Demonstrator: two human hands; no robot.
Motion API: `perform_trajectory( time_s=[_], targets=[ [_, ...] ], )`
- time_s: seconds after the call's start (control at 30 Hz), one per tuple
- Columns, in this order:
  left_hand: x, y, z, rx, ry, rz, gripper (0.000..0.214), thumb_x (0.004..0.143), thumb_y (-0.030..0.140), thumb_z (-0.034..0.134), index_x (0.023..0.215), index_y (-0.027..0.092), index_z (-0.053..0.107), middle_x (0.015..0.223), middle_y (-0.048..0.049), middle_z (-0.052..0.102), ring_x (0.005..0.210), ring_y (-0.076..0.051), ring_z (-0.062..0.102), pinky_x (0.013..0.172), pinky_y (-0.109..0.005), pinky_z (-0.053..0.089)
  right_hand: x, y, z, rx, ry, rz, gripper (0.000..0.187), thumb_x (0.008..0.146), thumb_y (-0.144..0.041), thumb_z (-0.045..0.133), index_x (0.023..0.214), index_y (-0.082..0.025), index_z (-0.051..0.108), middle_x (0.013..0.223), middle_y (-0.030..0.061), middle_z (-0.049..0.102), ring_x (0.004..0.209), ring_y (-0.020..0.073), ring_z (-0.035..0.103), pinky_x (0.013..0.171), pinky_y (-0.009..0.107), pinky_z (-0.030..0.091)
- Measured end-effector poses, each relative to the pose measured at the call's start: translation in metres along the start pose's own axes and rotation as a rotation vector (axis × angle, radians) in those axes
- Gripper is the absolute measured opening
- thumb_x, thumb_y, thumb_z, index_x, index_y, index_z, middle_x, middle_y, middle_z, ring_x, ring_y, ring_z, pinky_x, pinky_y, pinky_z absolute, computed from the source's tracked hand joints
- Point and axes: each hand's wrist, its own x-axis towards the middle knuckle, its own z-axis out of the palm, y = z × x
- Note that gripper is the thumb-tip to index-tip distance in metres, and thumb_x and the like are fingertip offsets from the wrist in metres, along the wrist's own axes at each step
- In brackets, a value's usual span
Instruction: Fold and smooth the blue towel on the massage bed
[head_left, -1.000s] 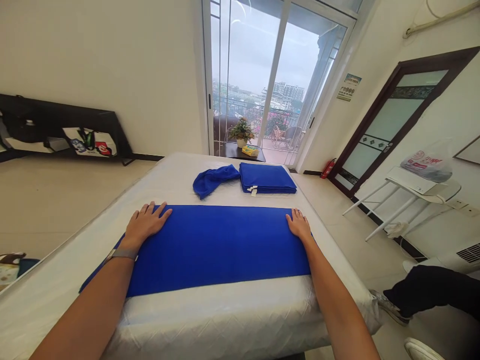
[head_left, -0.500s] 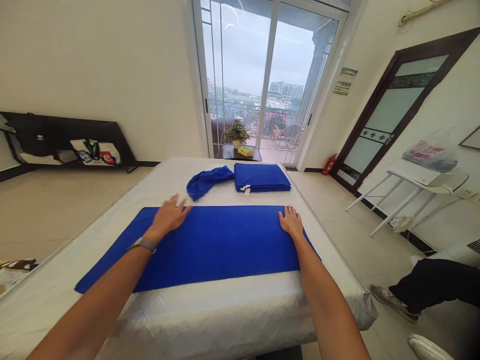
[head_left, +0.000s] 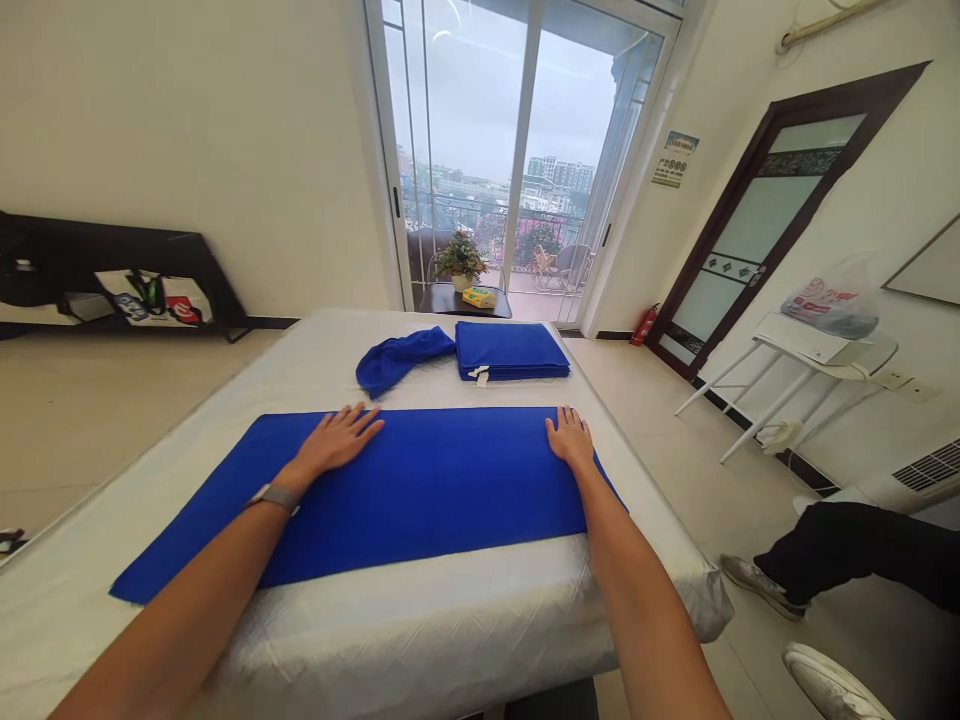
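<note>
Seen from the head camera, a person's left hand [head_left: 335,440], fingers spread, rests on a flat, rectangular blue fabric sheet [head_left: 450,485], having shifted inward from its far left corner; the right hand [head_left: 571,440] stays spread at the far right corner. The sheet, apparently smoothed, lies near the front edge of a pale, quilted mattress [head_left: 420,610]. A folded blue fabric stack [head_left: 512,350] sits toward the mattress's far right corner.

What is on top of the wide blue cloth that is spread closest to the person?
On the wide blue cloth lie the left hand and right hand; both forearms pass over it. The fabric beneath them is covered and cannot be seen.
</note>
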Motion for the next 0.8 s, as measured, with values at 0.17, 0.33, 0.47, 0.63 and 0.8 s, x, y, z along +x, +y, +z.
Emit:
perform_trajectory(
  time_s=[0.17, 0.33, 0.47, 0.63, 0.8],
  targets=[
    [-0.030, -0.097, -0.008, -0.010, 0.017, -0.204, 0.067, 0.098, 0.055, 0.022, 0.156, 0.023, 0.031, 0.165, -0.0149, 0.025, 0.151, -0.037, 0.022, 0.118, -0.058, 0.019, 0.002, 0.000, 0.001, -0.018, -0.001, -0.001, 0.070, 0.102, -0.052, 0.011, 0.161, -0.015, 0.018, 0.168, 0.0058, 0.016, 0.154, 0.0191, 0.011, 0.123, 0.039, 0.006],
    [-0.041, -0.114, -0.006, -0.018, 0.053, -0.245, 0.073, 0.096, 0.061, 0.017, 0.158, 0.023, 0.027, 0.166, -0.0140, 0.023, 0.151, -0.037, 0.020, 0.118, -0.057, 0.019, 0.001, -0.003, -0.006, -0.082, -0.042, 0.027, 0.069, 0.102, -0.051, 0.012, 0.161, -0.016, 0.016, 0.168, 0.0047, 0.014, 0.154, 0.0203, 0.013, 0.123, 0.041, 0.010],
    [-0.043, -0.105, -0.005, -0.037, 0.103, -0.242, 0.073, 0.096, 0.063, 0.017, 0.158, 0.026, 0.027, 0.165, -0.0128, 0.026, 0.151, -0.036, 0.020, 0.118, -0.056, 0.019, -0.002, -0.026, -0.021, -0.213, -0.026, 0.076, 0.065, 0.102, -0.043, 0.020, 0.158, -0.011, 0.028, 0.165, 0.0131, 0.024, 0.153, 0.0266, 0.015, 0.123, 0.049, 0.002],
    [-0.044, -0.105, -0.004, -0.055, 0.124, -0.236, 0.072, 0.096, 0.063, 0.018, 0.157, 0.027, 0.028, 0.165, -0.0132, 0.026, 0.151, -0.036, 0.021, 0.118, -0.056, 0.019, -0.023, -0.118, -0.020, -0.161, 0.085, -0.231, 0.059, 0.100, -0.027, 0.024, 0.151, -0.003, 0.040, 0.159, 0.0196, 0.034, 0.151, 0.0238, 0.025, 0.123, 0.041, 0.004],
    [-0.043, -0.108, -0.002, -0.025, 0.111, -0.228, 0.071, 0.097, 0.060, 0.016, 0.158, 0.027, 0.026, 0.165, -0.0128, 0.025, 0.151, -0.036, 0.020, 0.118, -0.055, 0.019, -0.047, -0.203, 0.010, 0.035, -0.078, -0.556, 0.068, 0.103, -0.050, 0.020, 0.159, -0.013, 0.025, 0.165, 0.0069, 0.024, 0.153, 0.0184, 0.016, 0.124, 0.037, 0.009]
  ],
)
